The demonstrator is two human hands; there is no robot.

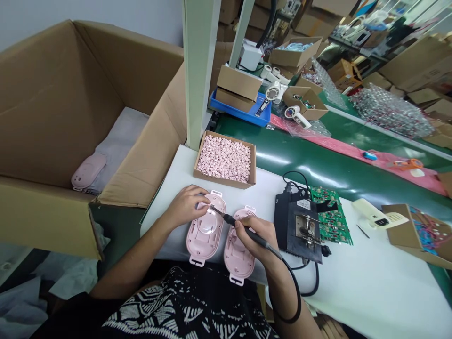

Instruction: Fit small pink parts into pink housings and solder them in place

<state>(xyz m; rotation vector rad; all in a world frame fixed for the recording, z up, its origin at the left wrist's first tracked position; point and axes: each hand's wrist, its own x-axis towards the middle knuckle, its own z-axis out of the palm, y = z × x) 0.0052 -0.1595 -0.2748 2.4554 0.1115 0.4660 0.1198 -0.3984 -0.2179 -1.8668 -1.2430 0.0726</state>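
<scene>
My right hand [259,235] grips a soldering iron [247,229] by its dark handle, with the cable trailing past my forearm. Its metal tip points to the upper left, over a pink oval plastic shell [202,242] that has a clear round disc in it. At that shell's upper left edge, my left hand [187,205] has its fingers closed close to the tip; a small pink part seems to be between them, too hidden to name. A second pink shell [239,263] lies alongside, partly under my right hand.
Behind the shells stands a cardboard tray [226,180] of small pink parts. To the right are a black soldering station [287,226], green circuit boards [334,216] and a cream plastic housing [377,214]. A large open carton [45,212] borders the left side.
</scene>
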